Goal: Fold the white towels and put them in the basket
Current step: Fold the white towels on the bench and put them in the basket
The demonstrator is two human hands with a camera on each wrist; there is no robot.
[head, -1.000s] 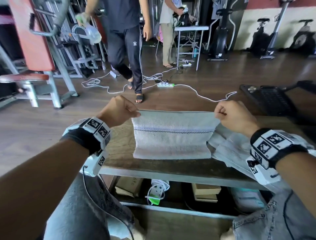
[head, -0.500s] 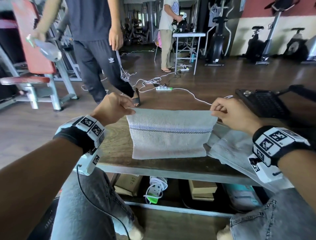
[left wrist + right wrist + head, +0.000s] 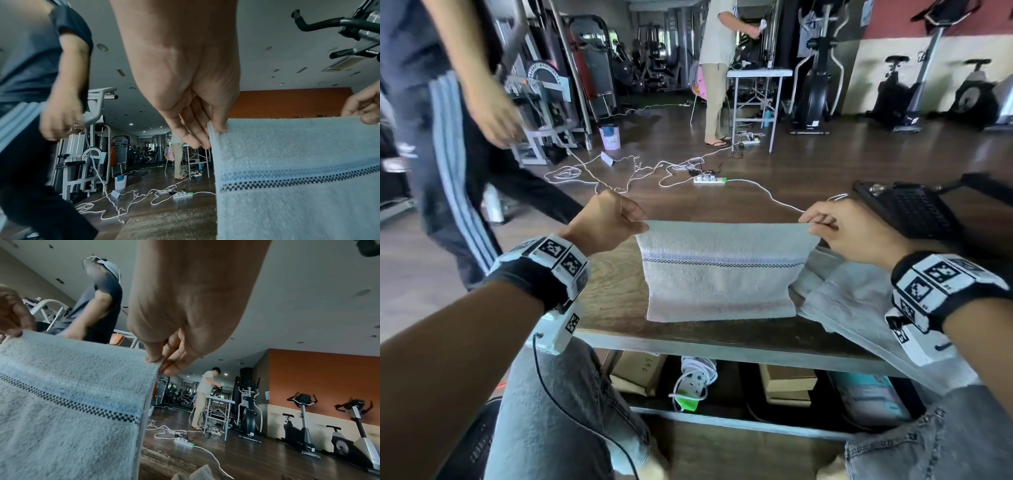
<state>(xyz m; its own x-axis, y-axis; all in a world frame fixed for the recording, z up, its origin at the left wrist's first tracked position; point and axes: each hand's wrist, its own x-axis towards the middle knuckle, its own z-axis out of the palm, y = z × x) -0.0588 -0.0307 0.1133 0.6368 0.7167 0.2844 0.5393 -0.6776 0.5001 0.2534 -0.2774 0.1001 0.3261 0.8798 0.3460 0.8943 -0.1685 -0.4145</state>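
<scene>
Up front, left hand & right hand each pinch a top corner of the white towel, held taut w/ its bottom edge on the wooden table, another towel just beside on the right, power strip on floor beyond.

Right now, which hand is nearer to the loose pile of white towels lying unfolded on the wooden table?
Right. The right hand pinches the striped towel directly above the loose pile of white towels; the left hand holds the opposite corner.
</scene>
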